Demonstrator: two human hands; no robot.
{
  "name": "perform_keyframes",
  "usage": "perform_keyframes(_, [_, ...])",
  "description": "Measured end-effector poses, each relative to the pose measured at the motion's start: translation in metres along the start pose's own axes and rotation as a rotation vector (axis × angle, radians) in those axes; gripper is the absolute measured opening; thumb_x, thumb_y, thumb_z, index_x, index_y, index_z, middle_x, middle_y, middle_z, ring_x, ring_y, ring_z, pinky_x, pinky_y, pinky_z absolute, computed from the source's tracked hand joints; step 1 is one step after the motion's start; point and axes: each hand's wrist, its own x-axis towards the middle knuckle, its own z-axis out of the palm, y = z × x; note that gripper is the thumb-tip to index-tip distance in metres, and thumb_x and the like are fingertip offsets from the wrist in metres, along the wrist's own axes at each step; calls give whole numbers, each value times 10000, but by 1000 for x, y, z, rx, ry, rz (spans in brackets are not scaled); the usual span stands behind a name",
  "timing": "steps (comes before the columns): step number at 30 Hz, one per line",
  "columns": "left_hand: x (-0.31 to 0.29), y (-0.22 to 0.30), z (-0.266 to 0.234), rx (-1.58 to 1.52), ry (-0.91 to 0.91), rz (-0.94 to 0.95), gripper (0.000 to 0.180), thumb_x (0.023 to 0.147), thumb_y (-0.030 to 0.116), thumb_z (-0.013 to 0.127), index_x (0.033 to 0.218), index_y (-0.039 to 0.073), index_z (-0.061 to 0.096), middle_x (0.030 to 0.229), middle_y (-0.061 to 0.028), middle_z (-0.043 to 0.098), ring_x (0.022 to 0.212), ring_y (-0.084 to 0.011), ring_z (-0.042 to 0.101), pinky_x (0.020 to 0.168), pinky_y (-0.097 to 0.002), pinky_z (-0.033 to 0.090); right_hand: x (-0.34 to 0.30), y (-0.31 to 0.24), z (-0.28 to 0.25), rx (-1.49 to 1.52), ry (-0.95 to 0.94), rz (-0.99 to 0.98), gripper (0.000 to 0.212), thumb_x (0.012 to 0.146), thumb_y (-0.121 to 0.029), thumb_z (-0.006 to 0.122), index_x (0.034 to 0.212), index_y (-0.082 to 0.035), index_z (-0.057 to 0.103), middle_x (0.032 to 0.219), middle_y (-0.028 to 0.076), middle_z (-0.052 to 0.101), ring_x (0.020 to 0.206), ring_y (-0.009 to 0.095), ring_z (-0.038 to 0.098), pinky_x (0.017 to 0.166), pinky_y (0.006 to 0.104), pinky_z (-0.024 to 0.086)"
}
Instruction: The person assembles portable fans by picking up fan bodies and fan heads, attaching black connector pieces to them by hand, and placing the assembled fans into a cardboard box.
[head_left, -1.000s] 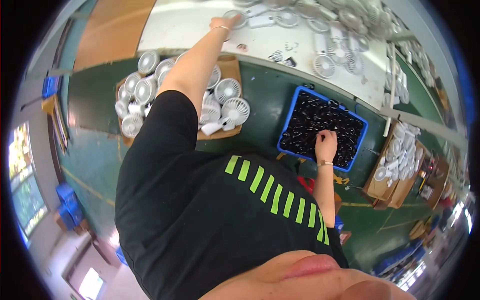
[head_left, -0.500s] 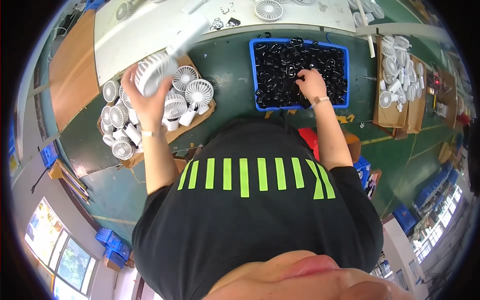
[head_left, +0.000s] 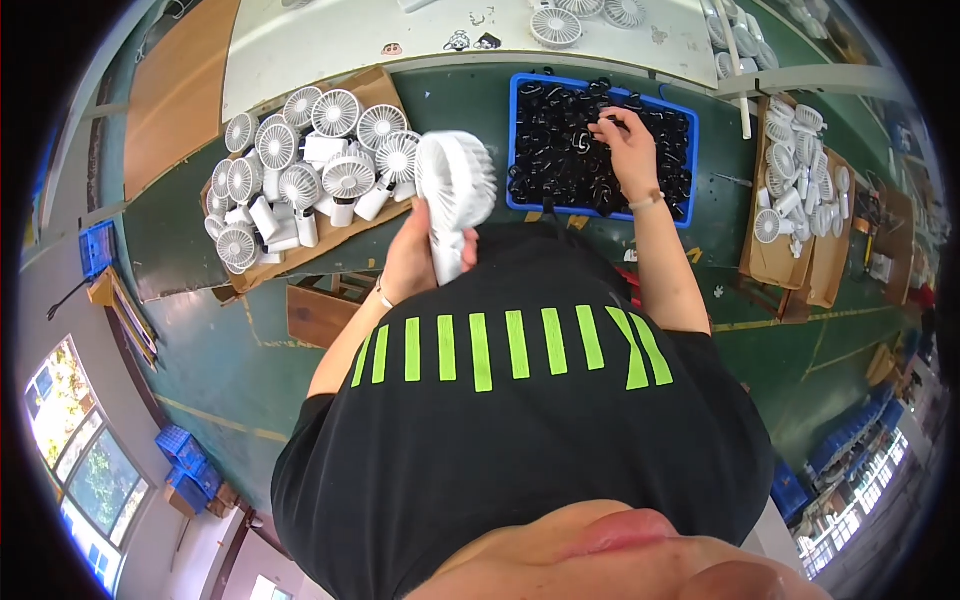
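Observation:
My left hand point(head_left: 408, 255) is wrapped round the handle of a white handheld fan point(head_left: 455, 185), held upright just in front of my chest with its round grille turned sideways. To the right, my right hand point(head_left: 630, 150) is over a blue-rimmed tray point(head_left: 513, 140) full of small, glossy black parts point(head_left: 555, 150). Its thumb and fingers are drawn together at the parts. Whatever lies between those fingertips is too small and dark to name. Left of the held fan, several more white handheld fans point(head_left: 338, 113) are heaped in a cardboard tray point(head_left: 385, 95).
A white tabletop point(head_left: 330, 45) with several more fans point(head_left: 556, 28) on it runs along the far side. At the right, cardboard boxes point(head_left: 760, 262) hold further white fans point(head_left: 795, 170). The green bench surface point(head_left: 450, 95) shows between the trays. A brown box point(head_left: 318, 315) is below the left tray.
My left hand has brought the fan from above the cardboard tray rightward and nearer to my chest, turning it upright. My right hand has shifted slightly farther away over the black parts.

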Motion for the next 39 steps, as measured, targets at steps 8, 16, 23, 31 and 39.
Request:
perform_keyframes(8, [48,12,31,170,-98,266,563,948,550,462,1082,16,580,918,-114,631,780,-197,629,704,-336,524,-52,-76,-9,117,-24,-186,212,919,-15,584,1130,7,587,1023,51,630,898,131,613,849,267,497])
perform_keyframes(16, [52,-30,72,847,-269,29,239,780,11,731,997,31,634,909,-33,659,850,-104,625,727,-262,530,-67,-171,38,238,-374,-291,305,967,-50,510,1266,-3,475,1049,72,555,894,148,596,814,245,480])
perform_keyframes(23, [25,-27,59,1323,-25,397,210,751,109,791,914,44,675,829,-17,688,761,-113,620,731,-280,505,-86,-153,43,475,-493,82,224,936,-93,578,1139,-10,533,964,57,625,741,104,566,638,225,446])
perform_keyframes(31, [6,-7,50,1483,108,709,418,715,411,785,889,42,694,788,-149,678,724,-318,655,671,-362,514,-144,-144,79,449,-486,203,174,919,-94,615,1050,-4,544,887,41,589,761,94,567,650,218,451])
perform_keyframes(39, [8,-32,60,480,64,151,564,930,567,445,922,34,633,758,-46,646,615,-151,594,473,-275,412,-146,-116,92,540,-560,489,304,923,-389,564,905,-85,560,689,-33,516,594,79,444,552,248,397])
